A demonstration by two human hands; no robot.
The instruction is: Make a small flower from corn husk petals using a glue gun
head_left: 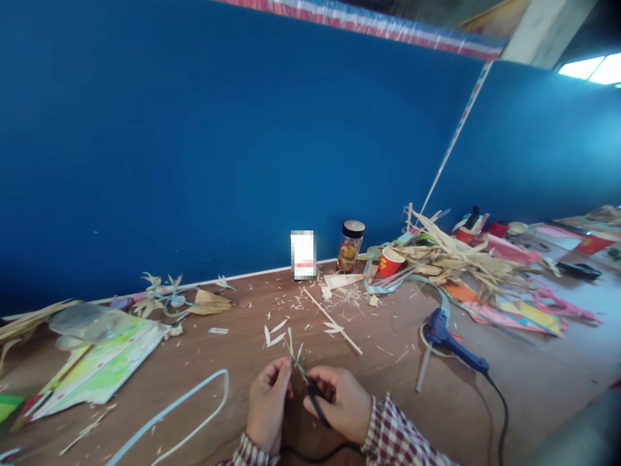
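Near the table's front, my left hand [272, 398] pinches a small piece of pale, greenish husk [292, 346] with narrow pointed tips sticking up. My right hand [339, 398] is closed around black-handled scissors [317, 401], whose blades reach up to the husk piece. Whether the blades are apart or together is too small to tell. Just beyond my fingers lie cut leaf-shaped husk slips [275, 335] and a thin stick [334, 323].
To the right is a blue glue gun [451, 340] with a trailing cord. Behind it are heaped dry husks [446, 259], a red paper cup [391, 262] and a black-lidded jar [350, 247]. A painted sheet [111, 362] and a pale blue strip [174, 404] lie left. A blue partition [218, 142] closes off the back.
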